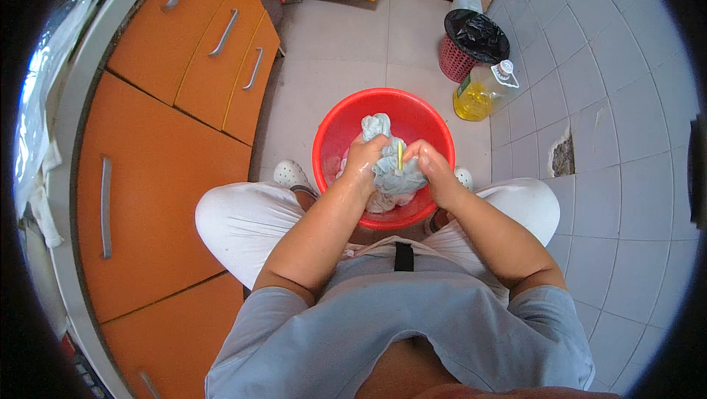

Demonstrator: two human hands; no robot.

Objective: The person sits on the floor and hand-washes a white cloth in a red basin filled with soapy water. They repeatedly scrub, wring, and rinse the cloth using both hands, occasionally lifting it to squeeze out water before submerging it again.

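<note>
A red plastic basin [326,123] stands on the floor between my feet. Over it, my left hand [365,159] grips a wet, bunched pale grey-green cloth [406,179]. Near the cloth's right side is my right hand [431,164], its fingers bent; whether they pinch the cloth cannot be told. A thin yellow-green strip [400,155] stands out against the cloth between both hands. More wet cloth [381,202], whitish and pinkish, lies below in the basin.
Orange cabinets with metal handles [106,208] line the left side. Toward the right tiled wall [596,145] stand a jug of yellow liquid [475,101] and a pink perforated bin [457,59] with a black liner. A white-clad knee flanks the basin on each side.
</note>
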